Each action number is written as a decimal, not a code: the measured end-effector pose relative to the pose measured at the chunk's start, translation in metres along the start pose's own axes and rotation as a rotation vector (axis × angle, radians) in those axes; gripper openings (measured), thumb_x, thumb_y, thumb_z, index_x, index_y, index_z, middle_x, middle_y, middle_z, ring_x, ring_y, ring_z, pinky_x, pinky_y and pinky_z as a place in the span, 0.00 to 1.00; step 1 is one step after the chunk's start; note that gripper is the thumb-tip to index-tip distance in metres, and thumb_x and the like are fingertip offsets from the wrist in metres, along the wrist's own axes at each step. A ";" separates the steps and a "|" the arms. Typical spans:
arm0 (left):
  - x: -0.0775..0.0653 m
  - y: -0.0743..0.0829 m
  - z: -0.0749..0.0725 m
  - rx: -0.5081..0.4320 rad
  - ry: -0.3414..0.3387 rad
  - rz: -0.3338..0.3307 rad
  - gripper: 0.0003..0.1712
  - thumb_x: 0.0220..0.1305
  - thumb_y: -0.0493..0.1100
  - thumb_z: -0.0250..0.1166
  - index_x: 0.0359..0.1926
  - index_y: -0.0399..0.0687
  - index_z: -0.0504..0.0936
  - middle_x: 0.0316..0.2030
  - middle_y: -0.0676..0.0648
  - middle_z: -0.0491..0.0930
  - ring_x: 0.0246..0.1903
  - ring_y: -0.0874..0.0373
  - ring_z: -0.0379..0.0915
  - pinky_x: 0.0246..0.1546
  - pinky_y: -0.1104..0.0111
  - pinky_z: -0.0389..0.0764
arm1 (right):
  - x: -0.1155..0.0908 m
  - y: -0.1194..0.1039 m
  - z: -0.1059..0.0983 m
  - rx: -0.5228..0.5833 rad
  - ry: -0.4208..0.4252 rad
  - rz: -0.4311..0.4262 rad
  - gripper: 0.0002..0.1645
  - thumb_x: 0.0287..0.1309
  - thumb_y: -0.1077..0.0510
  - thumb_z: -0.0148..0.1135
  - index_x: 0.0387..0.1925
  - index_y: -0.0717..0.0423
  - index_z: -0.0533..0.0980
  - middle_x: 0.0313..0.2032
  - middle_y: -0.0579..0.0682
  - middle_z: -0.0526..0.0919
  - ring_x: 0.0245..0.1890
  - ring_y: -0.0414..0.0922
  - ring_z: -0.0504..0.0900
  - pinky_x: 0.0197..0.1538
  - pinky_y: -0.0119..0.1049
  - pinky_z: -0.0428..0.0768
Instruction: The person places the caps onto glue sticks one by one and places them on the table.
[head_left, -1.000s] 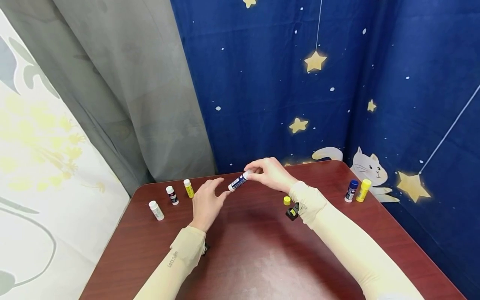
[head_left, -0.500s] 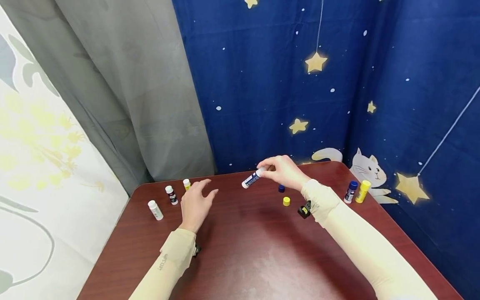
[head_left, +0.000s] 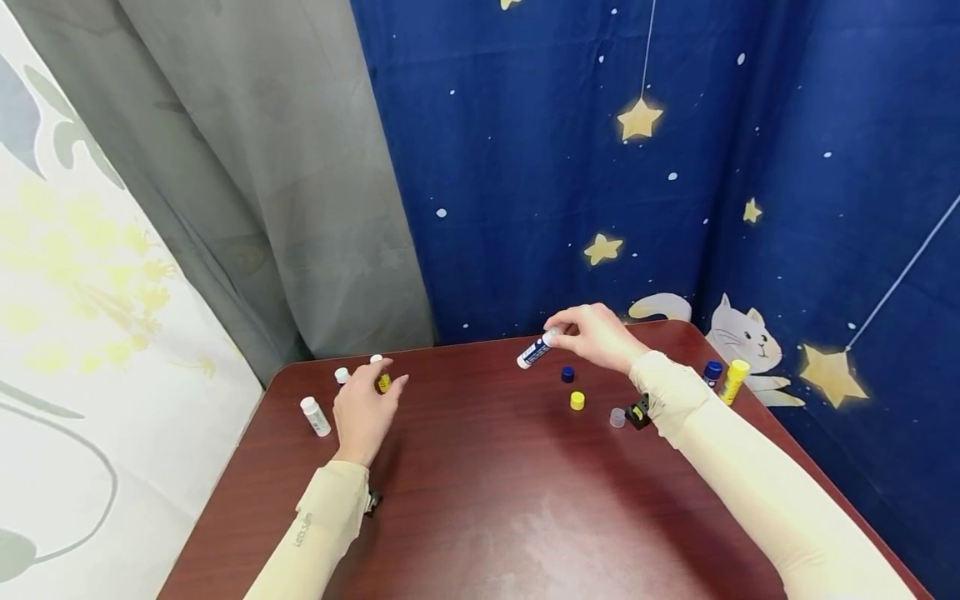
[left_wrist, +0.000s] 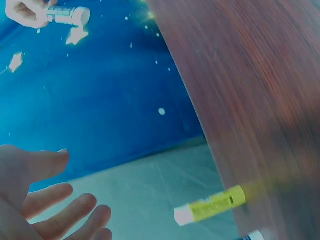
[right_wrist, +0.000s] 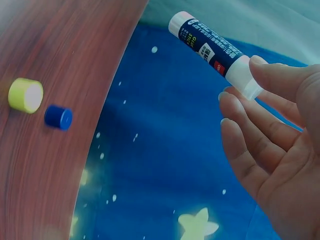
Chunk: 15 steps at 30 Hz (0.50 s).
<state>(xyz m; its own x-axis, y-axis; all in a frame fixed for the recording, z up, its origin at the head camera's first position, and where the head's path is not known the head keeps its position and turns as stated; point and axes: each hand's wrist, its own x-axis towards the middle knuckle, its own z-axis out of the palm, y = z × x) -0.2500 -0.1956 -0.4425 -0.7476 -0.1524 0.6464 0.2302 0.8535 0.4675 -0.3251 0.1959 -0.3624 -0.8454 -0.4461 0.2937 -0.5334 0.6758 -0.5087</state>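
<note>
My right hand (head_left: 600,337) pinches a glue stick (right_wrist: 210,45) by its translucent white end, thumb against fingers. Its navy label faces the right wrist camera, and the stick is held tilted above the far part of the table. My left hand (head_left: 365,414) has relaxed fingers with nothing in them. Behind that hand stand a yellow glue stick (left_wrist: 212,206) with a white end and a dark-labelled glue stick (head_left: 342,376), mostly hidden in the head view. A white glue stick (head_left: 316,417) stands left of it.
On the red-brown table (head_left: 480,500) lie a blue cap (head_left: 567,374), a yellow cap (head_left: 577,401) and a clear cap (head_left: 617,417), near the right wrist. At the right edge stand a blue-capped glue stick (head_left: 712,374) and a yellow glue stick (head_left: 734,382), partly behind the right sleeve.
My right hand has moved right with the glue stick, away from the left hand. The left hand has drawn back leftward. The blue and clear caps have come into view.
</note>
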 end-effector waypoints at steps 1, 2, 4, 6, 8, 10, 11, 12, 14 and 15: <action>0.000 -0.003 -0.002 0.004 0.006 -0.009 0.22 0.59 0.52 0.75 0.53 0.51 0.86 0.44 0.45 0.86 0.39 0.46 0.82 0.37 0.48 0.78 | -0.001 0.002 -0.002 -0.004 -0.001 0.006 0.12 0.61 0.51 0.71 0.46 0.48 0.86 0.31 0.39 0.85 0.32 0.43 0.81 0.40 0.42 0.77; -0.001 -0.006 -0.005 0.006 0.012 -0.018 0.22 0.59 0.51 0.75 0.53 0.50 0.86 0.44 0.44 0.86 0.39 0.45 0.82 0.37 0.48 0.78 | -0.003 0.004 -0.004 -0.009 -0.002 0.013 0.12 0.61 0.51 0.71 0.46 0.48 0.86 0.31 0.39 0.85 0.32 0.43 0.80 0.39 0.42 0.77; -0.001 -0.012 -0.009 0.007 0.027 -0.028 0.22 0.59 0.49 0.75 0.53 0.48 0.86 0.43 0.43 0.86 0.39 0.43 0.82 0.37 0.47 0.77 | -0.005 0.009 -0.007 -0.024 -0.006 0.024 0.11 0.62 0.51 0.71 0.46 0.47 0.86 0.31 0.39 0.85 0.32 0.43 0.80 0.38 0.41 0.77; -0.001 -0.018 -0.013 -0.002 0.034 -0.039 0.21 0.59 0.46 0.75 0.53 0.45 0.86 0.44 0.43 0.86 0.40 0.43 0.82 0.37 0.48 0.78 | -0.008 0.012 -0.009 -0.035 -0.010 0.032 0.11 0.62 0.51 0.70 0.46 0.46 0.86 0.32 0.40 0.85 0.32 0.43 0.79 0.38 0.41 0.76; -0.002 -0.022 -0.016 -0.002 0.035 -0.052 0.21 0.59 0.46 0.75 0.52 0.45 0.86 0.44 0.43 0.86 0.39 0.45 0.82 0.38 0.49 0.78 | -0.010 0.016 -0.012 -0.043 -0.016 0.037 0.11 0.63 0.51 0.70 0.46 0.46 0.86 0.32 0.41 0.84 0.32 0.44 0.78 0.37 0.41 0.76; -0.002 -0.026 -0.018 0.014 0.035 -0.065 0.20 0.59 0.46 0.75 0.52 0.46 0.86 0.43 0.44 0.85 0.38 0.47 0.82 0.37 0.50 0.77 | -0.013 0.019 -0.014 -0.053 -0.023 0.040 0.11 0.63 0.51 0.70 0.46 0.47 0.86 0.33 0.41 0.84 0.32 0.45 0.78 0.38 0.41 0.76; -0.003 -0.028 -0.019 0.025 0.032 -0.074 0.20 0.60 0.48 0.75 0.52 0.47 0.86 0.42 0.44 0.85 0.38 0.48 0.82 0.36 0.50 0.77 | -0.014 0.021 -0.016 -0.058 -0.025 0.041 0.11 0.63 0.51 0.70 0.46 0.48 0.86 0.33 0.42 0.84 0.32 0.45 0.78 0.38 0.42 0.76; -0.004 -0.029 -0.019 0.034 0.031 -0.084 0.20 0.60 0.49 0.74 0.52 0.48 0.86 0.42 0.45 0.85 0.38 0.48 0.81 0.37 0.49 0.77 | -0.015 0.023 -0.017 -0.067 -0.026 0.041 0.11 0.63 0.52 0.70 0.46 0.48 0.86 0.33 0.41 0.84 0.33 0.45 0.78 0.39 0.42 0.76; -0.006 -0.032 -0.020 0.052 0.029 -0.101 0.20 0.61 0.51 0.73 0.52 0.51 0.86 0.42 0.46 0.85 0.38 0.48 0.81 0.37 0.47 0.75 | -0.018 0.028 -0.019 -0.082 -0.035 0.052 0.10 0.64 0.52 0.69 0.45 0.47 0.86 0.33 0.41 0.85 0.32 0.45 0.78 0.38 0.42 0.76; -0.008 -0.033 -0.021 0.060 0.030 -0.108 0.19 0.61 0.52 0.73 0.52 0.51 0.86 0.41 0.46 0.85 0.38 0.48 0.80 0.36 0.47 0.75 | -0.019 0.031 -0.021 -0.092 -0.041 0.057 0.10 0.63 0.52 0.69 0.45 0.47 0.86 0.33 0.41 0.85 0.32 0.45 0.77 0.38 0.42 0.75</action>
<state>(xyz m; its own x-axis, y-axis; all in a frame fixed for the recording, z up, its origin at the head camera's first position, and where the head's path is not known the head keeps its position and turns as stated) -0.2389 -0.2334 -0.4506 -0.7467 -0.2595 0.6125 0.1109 0.8593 0.4993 -0.3258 0.2372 -0.3669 -0.8737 -0.4274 0.2323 -0.4862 0.7511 -0.4466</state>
